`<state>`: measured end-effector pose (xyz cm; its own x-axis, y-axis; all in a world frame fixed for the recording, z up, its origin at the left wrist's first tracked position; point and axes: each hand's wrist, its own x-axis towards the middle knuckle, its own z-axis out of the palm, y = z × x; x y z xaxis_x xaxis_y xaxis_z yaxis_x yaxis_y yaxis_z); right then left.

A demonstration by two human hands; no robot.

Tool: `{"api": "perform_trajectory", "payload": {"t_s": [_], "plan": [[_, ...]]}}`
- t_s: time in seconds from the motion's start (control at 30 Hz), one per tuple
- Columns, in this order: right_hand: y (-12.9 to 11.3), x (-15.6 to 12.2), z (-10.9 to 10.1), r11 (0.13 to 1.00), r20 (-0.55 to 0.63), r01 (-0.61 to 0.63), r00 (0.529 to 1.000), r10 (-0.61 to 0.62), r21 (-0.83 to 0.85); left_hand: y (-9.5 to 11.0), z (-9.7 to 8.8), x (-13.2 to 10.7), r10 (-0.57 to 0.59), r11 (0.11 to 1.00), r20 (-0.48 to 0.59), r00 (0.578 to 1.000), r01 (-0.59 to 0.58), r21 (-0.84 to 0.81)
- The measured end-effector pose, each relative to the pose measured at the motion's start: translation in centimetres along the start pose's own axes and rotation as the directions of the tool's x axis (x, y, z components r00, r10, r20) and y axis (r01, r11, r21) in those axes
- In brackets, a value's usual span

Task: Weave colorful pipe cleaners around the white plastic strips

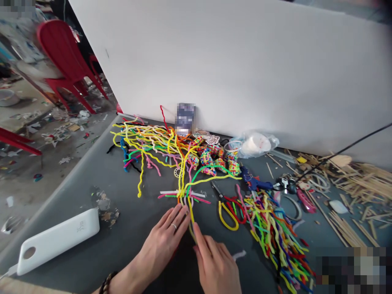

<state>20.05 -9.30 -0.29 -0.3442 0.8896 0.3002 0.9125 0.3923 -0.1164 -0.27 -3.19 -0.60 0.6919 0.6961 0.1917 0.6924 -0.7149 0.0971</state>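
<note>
Only partly done, by the look of it: at the middle of the desk [130,226], with crosswise stems [168,192] laid across lengthwise yellow stems [183,175], but with long ends loose on the far side. With left hand [167,234] flat, fingers straight over the near ends, gripping nothing visibly; with right hand [216,261] nearly closed, apparently pinching a yellow strand [192,214]. At far left, a tangle of stems [150,141]; at right, scissors [228,216], glue gun [254,181], mixed bundle [278,232]. Perhaps in the way: patterned coils [208,161] beside the loose ends.
</note>
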Motion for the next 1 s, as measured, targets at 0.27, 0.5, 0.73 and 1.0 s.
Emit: {"api": "perform_trajectory", "payload": {"t_s": [0.27, 0.5, 0.73, 1.0], "plan": [[-0.2, -2.2, 1.7, 0.999, -0.013, -0.03, 0.999, 0.03, -0.014, -0.3, 0.6, -1.0, -0.029, 0.999, -0.014, 0.999, 0.029, -0.034], [-0.1, -2.5, 1.9, 0.993, -0.043, 0.024, 0.999, -0.029, -0.111, 1.2, -0.3, -0.1, -0.035, 0.978, -0.024, 0.999, 0.03, -0.205], [0.1, -2.3, 1.5, 0.998, -0.065, -0.017, 0.998, 0.013, -0.066, 2.4, 0.4, -0.9, -0.121, 0.948, -0.057, 0.991, 0.099, -0.304], [0.0, -2.3, 0.4, 0.999, -0.008, -0.036, 0.999, 0.037, 0.04, 3.6, 0.8, -2.1, -0.125, 0.932, -0.097, 0.987, 0.083, -0.354]]}}
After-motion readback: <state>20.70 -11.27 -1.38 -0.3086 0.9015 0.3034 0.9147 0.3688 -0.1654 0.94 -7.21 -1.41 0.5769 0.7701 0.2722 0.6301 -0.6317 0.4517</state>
